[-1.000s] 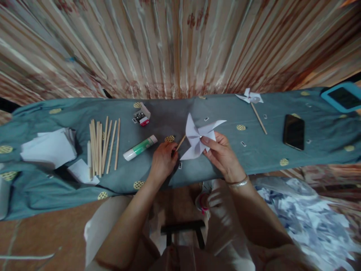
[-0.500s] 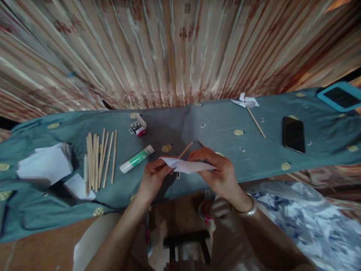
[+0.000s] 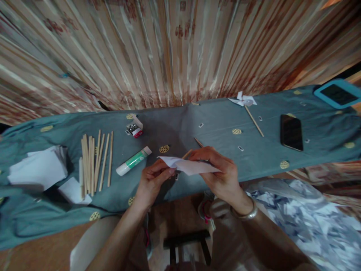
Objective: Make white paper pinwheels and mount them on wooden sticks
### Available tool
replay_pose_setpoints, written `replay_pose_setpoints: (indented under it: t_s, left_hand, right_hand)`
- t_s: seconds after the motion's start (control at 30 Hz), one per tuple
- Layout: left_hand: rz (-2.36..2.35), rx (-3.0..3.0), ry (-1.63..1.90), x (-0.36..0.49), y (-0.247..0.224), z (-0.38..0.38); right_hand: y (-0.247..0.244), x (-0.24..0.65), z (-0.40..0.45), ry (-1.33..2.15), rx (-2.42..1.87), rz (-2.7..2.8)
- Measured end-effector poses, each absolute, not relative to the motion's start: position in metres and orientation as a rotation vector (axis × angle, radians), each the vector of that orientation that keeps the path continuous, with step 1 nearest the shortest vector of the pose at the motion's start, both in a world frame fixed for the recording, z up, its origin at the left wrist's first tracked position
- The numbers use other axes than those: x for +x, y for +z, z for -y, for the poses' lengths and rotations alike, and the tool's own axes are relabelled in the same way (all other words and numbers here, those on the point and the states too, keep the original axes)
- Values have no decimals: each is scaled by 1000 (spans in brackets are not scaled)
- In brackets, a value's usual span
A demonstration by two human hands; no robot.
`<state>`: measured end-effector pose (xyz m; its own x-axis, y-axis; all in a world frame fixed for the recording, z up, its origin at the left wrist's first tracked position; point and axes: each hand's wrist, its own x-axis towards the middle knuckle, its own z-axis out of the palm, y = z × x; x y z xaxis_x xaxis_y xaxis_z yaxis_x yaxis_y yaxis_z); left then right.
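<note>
Above the near edge of the table, a folded piece of white paper (image 3: 187, 166) is held between both hands. My left hand (image 3: 153, 178) pinches its left end between thumb and fingers. The paper's right part is gripped by my right hand (image 3: 218, 171), whose fingers curl behind it. A wooden stick (image 3: 187, 154) shows just behind the paper; its far part is hidden by my right fingers. Past those fingers lies a thin pointed item (image 3: 198, 142), mostly covered. A glue stick (image 3: 134, 161) with a green label rests left of my hands, and an opened box of metal pins (image 3: 135, 130) stands behind it.
On the green cloth-covered table (image 3: 180, 124), wooden sticks (image 3: 91, 162) and stacked white paper (image 3: 39, 167) lie left. A paper pinwheel (image 3: 244, 100), a phone (image 3: 291, 132) and a blue-framed tablet (image 3: 338, 93) are right. A clear bag of paper pieces (image 3: 307, 222) stands lower right.
My right hand has shifted slightly over the wooden stick, so less of it shows behind the paper. Both hands keep hold of the paper. The view has shifted a little.
</note>
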<state>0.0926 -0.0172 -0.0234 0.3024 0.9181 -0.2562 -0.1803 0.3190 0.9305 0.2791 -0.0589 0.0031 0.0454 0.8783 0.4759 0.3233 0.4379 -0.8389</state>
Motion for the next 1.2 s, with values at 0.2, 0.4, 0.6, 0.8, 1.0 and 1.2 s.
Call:
replay_pose_setpoints:
  t_s: [0.2,0.4,0.6,0.8,1.0,1.2]
  left_hand:
    - [-977,932,906,92,-27,18]
    - [-971,818,930,90,-34,17]
    - [-944,802,911,89,-39,18]
    - [-993,796,873,93,-32,20]
    - [-1033,816,855,95,-23,20]
    - [-1013,839,861,94,-28,20]
  right_hand:
    - [11,279,60,596,-1177,1512]
    - [15,279,64,655,-1190,1461]
    - [14,279,64,667,-1172,1454]
    - [9,278,61,679,-1119,1463]
    - [14,278,60,606,-1157,1492]
    - [12,278,60,618,-1153,1490]
